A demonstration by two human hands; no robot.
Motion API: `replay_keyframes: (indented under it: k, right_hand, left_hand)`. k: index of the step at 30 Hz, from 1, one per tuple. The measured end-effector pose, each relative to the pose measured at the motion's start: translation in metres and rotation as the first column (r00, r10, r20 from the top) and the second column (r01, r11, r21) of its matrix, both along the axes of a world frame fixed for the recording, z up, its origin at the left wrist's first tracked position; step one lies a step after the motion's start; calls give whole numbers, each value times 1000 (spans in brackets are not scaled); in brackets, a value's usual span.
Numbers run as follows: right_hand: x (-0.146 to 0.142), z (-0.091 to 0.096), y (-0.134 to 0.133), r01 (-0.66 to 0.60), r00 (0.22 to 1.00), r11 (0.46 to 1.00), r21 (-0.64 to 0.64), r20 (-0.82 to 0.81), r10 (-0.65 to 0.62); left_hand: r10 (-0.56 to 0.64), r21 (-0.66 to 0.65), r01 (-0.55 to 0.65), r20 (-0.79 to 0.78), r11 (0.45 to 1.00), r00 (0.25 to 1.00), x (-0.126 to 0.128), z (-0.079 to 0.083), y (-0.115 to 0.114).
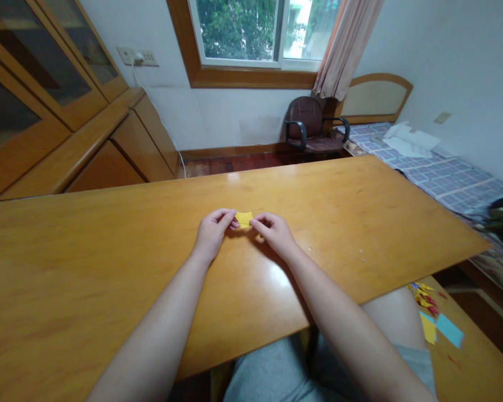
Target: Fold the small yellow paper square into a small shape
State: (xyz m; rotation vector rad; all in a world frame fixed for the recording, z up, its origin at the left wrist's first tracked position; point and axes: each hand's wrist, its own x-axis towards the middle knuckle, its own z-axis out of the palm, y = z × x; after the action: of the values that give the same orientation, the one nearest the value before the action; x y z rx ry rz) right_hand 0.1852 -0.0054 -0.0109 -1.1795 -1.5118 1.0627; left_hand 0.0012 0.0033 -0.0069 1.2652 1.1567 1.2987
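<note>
A small folded piece of yellow paper (243, 218) is held just above the wooden table (109, 262), near its middle. My left hand (213, 229) pinches the paper's left edge with curled fingers. My right hand (274, 230) pinches its right edge, thumb and fingertips closed on it. Both forearms reach in from the bottom of the view.
A lower bench at the right carries scraps of yellow, red and blue paper (431, 318). Behind the table stand a dark armchair (312, 125), a bed with a checked cover (440, 173) and wooden cabinets (67, 111) at the left.
</note>
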Motion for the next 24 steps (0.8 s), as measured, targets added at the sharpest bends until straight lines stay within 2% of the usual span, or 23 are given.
replay_keyframes:
  k: [8, 13, 17, 24]
  right_hand:
    - [0, 3, -3, -75, 997, 996, -55, -36, 73]
    - [1, 3, -1, -80, 988, 990, -117, -138, 64]
    - [1, 3, -1, -83, 976, 981, -173, -212, 45]
    - [1, 2, 0, -89, 974, 981, -174, -219, 50]
  left_hand:
    - [-57, -18, 56, -92, 998, 994, 2, 8, -5]
    - [-64, -25, 63, -50, 998, 997, 3, 10, -5]
    - [-121, -40, 120, -8, 992, 993, 3, 7, -5]
    - [-122, -75, 122, 4, 990, 992, 3, 4, -3]
